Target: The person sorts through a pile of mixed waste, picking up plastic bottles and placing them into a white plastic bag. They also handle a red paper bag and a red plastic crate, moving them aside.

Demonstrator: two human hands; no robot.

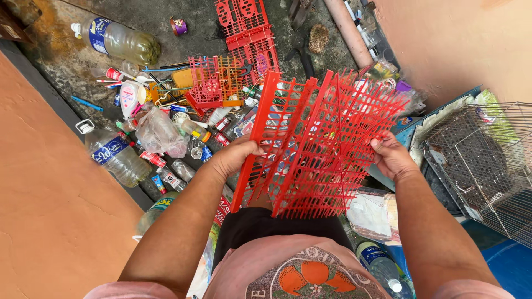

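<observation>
Both hands clamped on red plastic grid panels [321,149]: left hand [235,155], right hand [390,158] gripping opposite edges. Light, springy, probably snaggy; best held by rims.

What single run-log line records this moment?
left hand: grips red lattice panels | right hand: grips same panels | below: plastic bottles, wire cage

Your view: head-worn camera, looking steeply down, close above your hands [310,158].
Frame edge: your shirt [288,271].
</observation>
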